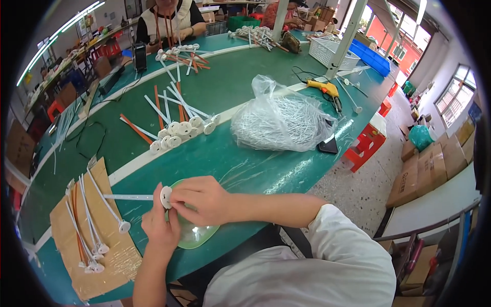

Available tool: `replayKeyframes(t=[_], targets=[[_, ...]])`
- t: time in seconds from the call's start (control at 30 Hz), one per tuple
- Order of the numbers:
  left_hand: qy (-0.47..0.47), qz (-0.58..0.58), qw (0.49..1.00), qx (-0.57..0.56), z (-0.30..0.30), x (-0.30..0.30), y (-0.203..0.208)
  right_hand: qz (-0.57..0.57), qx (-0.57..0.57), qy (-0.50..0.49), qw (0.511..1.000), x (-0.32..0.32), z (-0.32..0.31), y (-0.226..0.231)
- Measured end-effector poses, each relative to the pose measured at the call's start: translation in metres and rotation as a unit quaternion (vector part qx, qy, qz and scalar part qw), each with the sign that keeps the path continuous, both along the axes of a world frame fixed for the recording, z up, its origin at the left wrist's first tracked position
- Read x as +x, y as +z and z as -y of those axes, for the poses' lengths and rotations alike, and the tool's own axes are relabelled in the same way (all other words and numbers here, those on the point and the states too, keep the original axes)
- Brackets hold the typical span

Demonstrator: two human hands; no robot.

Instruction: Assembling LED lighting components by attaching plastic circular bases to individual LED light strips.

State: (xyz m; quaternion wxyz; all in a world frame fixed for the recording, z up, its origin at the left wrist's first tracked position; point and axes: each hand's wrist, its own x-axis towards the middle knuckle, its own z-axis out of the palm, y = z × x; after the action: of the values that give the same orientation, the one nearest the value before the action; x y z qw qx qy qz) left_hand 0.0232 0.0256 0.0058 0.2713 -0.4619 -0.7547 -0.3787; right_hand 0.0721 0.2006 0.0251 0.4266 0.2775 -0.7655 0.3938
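My left hand (162, 227) grips a white stick with a round disc at its end, just behind the disc (165, 197). The stick (128, 197) points left, over the table. The fingers of my right hand (202, 199) are pinched together against the disc's face; whatever they hold is too small or hidden to make out. Beneath both hands lies a light green dish (197, 238), partly covered by them. To the left, several white and orange-brown disc-ended sticks (92, 233) rest on a flat piece of cardboard (120, 261).
Ahead lie a pile of disc-ended sticks (176, 134), a clear plastic bag of thin white strips (281, 123), a dark phone (328, 144) and a yellow glue gun (325, 89). A white basket (335, 53) stands farther back. Across the green table sits another person (169, 25).
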Motion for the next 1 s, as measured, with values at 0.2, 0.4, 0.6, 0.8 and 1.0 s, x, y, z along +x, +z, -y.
replayKeyframes(t=[0.2,0.4,0.6,0.8,1.0], targets=[[0.011,-0.010,1.000,-0.008,-0.002,0.004,0.001,-0.015,-0.006,-0.024,1.000,0.003,0.005,-0.005],[-0.019,0.000,1.000,-0.008,0.002,0.001,0.010,-0.031,-0.031,-0.013,0.999,0.004,0.008,-0.008],[-0.053,0.164,0.985,0.032,0.025,-0.020,0.023,0.002,-0.038,0.060,0.997,-0.008,-0.006,-0.009],[0.112,0.302,0.944,-0.066,0.096,-0.024,0.074,0.042,-0.019,-0.008,0.999,-0.023,-0.025,-0.017],[0.200,0.223,0.877,-0.376,0.191,-0.042,0.104,0.081,0.017,0.010,0.997,-0.031,-0.025,-0.025]])
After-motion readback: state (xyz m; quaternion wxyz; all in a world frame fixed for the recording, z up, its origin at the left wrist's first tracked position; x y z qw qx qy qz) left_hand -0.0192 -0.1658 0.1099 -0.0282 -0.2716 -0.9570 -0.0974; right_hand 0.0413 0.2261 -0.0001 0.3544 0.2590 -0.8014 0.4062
